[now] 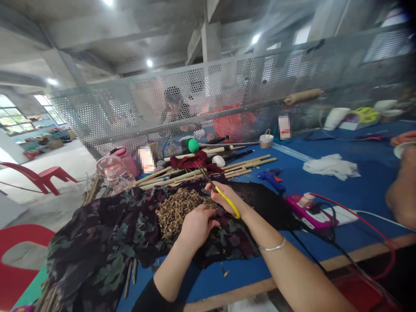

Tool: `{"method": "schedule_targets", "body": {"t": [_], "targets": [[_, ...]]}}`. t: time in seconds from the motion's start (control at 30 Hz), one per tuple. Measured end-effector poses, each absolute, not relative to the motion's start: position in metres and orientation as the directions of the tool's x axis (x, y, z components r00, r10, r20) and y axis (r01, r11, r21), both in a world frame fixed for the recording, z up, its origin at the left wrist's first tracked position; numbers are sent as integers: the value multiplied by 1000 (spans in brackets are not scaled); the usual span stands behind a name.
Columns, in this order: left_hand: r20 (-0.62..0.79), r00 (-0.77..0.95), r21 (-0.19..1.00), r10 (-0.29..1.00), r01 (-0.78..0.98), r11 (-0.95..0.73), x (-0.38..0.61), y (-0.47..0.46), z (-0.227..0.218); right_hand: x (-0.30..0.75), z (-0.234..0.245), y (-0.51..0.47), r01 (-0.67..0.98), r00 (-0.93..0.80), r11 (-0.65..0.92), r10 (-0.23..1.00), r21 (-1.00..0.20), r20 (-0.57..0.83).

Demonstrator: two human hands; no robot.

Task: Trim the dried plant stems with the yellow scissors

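My right hand (225,200) is closed around scissors (231,205) with yellow handles; their blades point up and away from me. Beside it, my left hand (199,224) rests on the right edge of a heap of brown dried plant bits (177,210). Its fingers are bent over the bits, with the thumb apart from them. Under the heap lies a dark camouflage-patterned cloth (107,234), spread over the blue table (247,277). The right hand's fingertips are partly hidden behind the scissors and hand.
Bamboo sticks (242,165), dark red cloth (188,162) and a green ball (193,145) lie behind the heap. To the right are a blue glue gun (272,177), a pink power strip (308,212) with cords, and another person's arm (403,190). A perforated metal screen (130,104) stands behind.
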State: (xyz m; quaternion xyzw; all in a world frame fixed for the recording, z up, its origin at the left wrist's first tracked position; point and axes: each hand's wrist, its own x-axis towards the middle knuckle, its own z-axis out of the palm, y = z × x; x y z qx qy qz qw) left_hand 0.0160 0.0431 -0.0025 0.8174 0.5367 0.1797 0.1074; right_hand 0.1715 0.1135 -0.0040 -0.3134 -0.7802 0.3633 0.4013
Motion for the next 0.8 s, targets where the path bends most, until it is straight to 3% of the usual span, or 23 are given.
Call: {"method": "schedule_targets", "body": {"t": [0.07, 0.13, 0.2, 0.27, 0.33, 0.47, 0.57, 0.7, 0.8], "targets": [[140, 389, 384, 911, 827, -412, 18, 46, -5, 171, -4, 113, 189, -471, 525, 790, -830, 392], [191, 331, 492, 924, 782, -382, 12, 50, -8, 170, -5, 113, 189, -471, 520, 792, -833, 387], [253, 136, 670, 958, 689, -275, 0, 56, -11, 169, -7, 112, 192, -469, 510, 798, -838, 379], [215, -80, 818, 973, 559, -135, -14, 61, -14, 166, -11, 112, 188, -462, 493, 807, -850, 366], [190, -200, 860, 961, 506, -64, -26, 64, -16, 164, -15, 112, 182, -454, 486, 812, -855, 365], [387, -218, 688, 896, 715, -124, -33, 60, -13, 159, -20, 112, 217, -454, 491, 816, -844, 358], [462, -73, 469, 884, 866, -173, -22, 50, -5, 157, -19, 111, 238, -436, 513, 815, -825, 381], [298, 245, 282, 923, 901, -330, -3, 45, -4, 155, -18, 111, 243, -385, 539, 817, -806, 430], [191, 254, 254, 948, 920, -297, 1, 50, -9, 155, -19, 111, 252, -376, 546, 816, -799, 439]]}}
